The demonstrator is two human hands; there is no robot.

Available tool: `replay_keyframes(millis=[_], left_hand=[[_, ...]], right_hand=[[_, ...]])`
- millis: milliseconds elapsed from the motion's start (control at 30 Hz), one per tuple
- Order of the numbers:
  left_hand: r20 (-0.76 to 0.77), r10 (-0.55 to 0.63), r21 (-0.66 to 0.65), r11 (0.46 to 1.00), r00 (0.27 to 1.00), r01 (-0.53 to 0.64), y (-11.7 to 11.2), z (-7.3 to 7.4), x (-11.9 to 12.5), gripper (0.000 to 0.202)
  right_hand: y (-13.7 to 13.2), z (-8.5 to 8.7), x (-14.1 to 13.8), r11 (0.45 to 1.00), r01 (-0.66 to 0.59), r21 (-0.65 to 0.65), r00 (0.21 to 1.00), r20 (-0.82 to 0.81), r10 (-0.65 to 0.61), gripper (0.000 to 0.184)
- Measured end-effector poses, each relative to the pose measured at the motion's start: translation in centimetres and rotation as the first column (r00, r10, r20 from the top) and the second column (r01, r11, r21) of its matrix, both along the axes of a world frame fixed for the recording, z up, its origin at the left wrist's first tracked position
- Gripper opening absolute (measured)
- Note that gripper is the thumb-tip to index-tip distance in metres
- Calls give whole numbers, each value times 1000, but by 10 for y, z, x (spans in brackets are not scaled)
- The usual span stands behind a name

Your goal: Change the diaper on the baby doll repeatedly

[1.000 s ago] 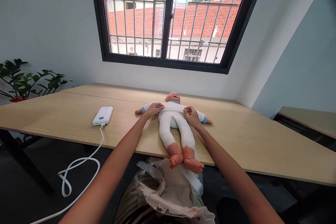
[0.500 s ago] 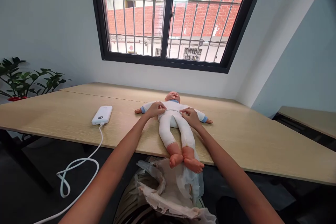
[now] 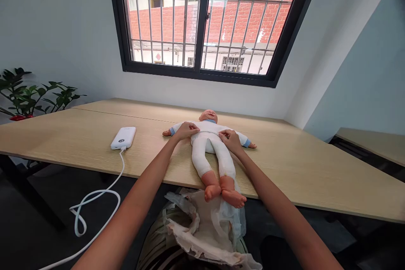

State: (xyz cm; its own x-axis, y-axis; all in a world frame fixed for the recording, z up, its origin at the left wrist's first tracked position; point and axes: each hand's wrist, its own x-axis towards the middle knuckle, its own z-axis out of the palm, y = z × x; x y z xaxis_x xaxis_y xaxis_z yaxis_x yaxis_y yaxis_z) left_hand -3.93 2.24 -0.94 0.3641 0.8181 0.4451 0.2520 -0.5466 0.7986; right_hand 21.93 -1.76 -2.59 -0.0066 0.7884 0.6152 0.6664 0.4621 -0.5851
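Observation:
A baby doll lies on its back on the table, head away from me, its bare feet over the front edge. It wears a white top with blue collar and cuffs; its body and legs are white cloth. At the doll's waist, my left hand pinches the top's hem on one side. My right hand has its fingers closed on the hem at the other side. A crumpled pale diaper with torn-looking edges lies on my lap below the feet.
On the wooden table, a white power bank stands to the left, its white cable looping off the front edge. A potted plant is at far left. Behind the table is a barred window.
Both hands stay at the doll's waist with almost no movement. The hem between them looks slightly lower and flatter over the waist.

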Motion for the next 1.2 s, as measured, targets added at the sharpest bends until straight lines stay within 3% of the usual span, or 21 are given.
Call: replay_keyframes(millis=[333,567,733,900,1200], left_hand=[[14,40,21,999,999,-41,-2,2,3,24],[-16,2,44,999,1000,-1,-3,1,2,31],[-24,14,120,993,1000,-11,-2,0,4,29],[13,6,104,995,1000,-7,-3,1,6,32],[-36,97,47,994,995,-95,-1,-1,11,29]], right_hand=[[6,-4,2,999,45,-9,995,-92,-46,26],[3,-1,1,999,35,-9,992,-125,-36,29],[-7,4,-4,998,-56,8,994,-89,56,22],[-12,7,-6,986,-170,-1,984,-64,169,29],[3,-5,0,993,-98,71,994,-51,101,22]])
